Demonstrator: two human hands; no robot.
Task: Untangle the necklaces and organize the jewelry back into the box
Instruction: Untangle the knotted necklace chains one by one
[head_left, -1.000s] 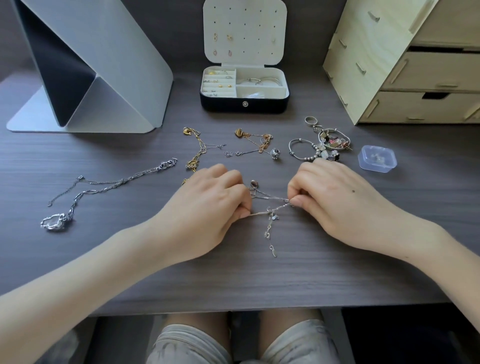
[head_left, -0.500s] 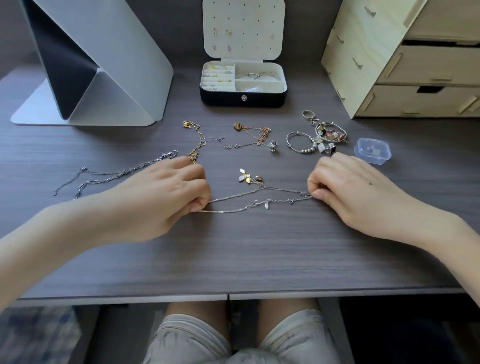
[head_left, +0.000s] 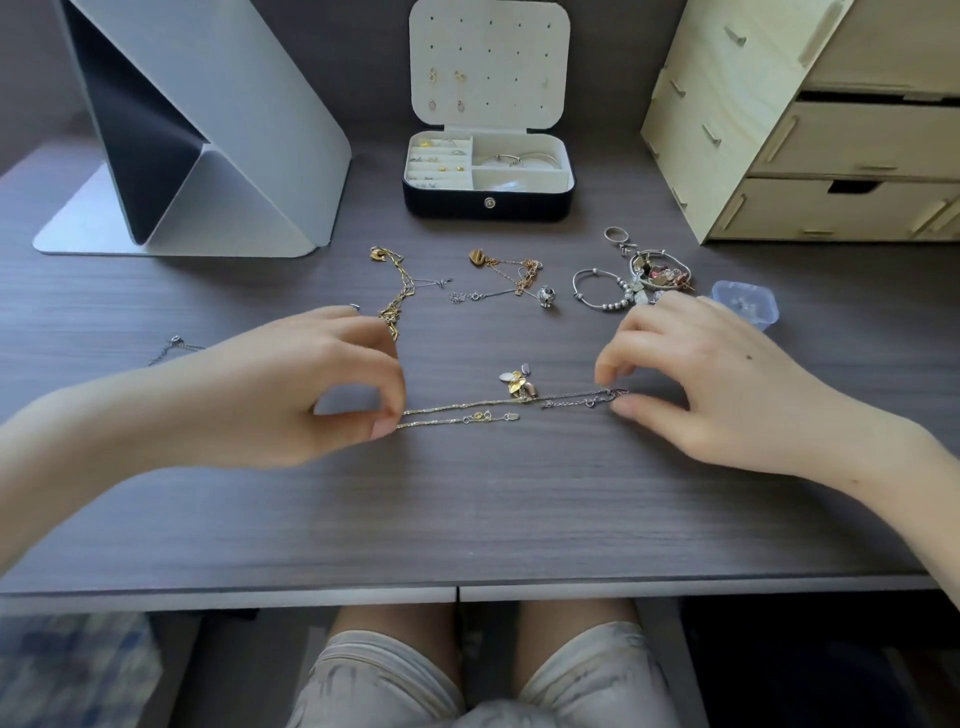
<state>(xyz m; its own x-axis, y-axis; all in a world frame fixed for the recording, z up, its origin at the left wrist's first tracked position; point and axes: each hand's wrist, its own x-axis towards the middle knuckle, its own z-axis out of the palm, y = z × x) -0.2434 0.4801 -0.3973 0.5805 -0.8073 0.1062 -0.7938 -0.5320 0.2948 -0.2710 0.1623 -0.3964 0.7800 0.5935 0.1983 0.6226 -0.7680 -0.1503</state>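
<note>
Across desk (head_left: 467, 519), lying left to right: thin gold-and-silver necklace chains (head_left: 457, 421), charms (head_left: 517, 382) midway; left end pinched by left hand (head_left: 291, 395); right hand (head_left: 717, 384) spread.

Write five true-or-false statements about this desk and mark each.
1. The black jewellery box with cream lining stands open. True.
2. The left hand pinches the thin gold chain. True.
3. That chain lies inside the box. False: it stretches across the grey wood-grain desk between the hands.
4. The small clear plastic container sits left of the box. False: it lies right, beside the right hand.
5. The pale wooden drawer unit stands right of the box. True.
</note>
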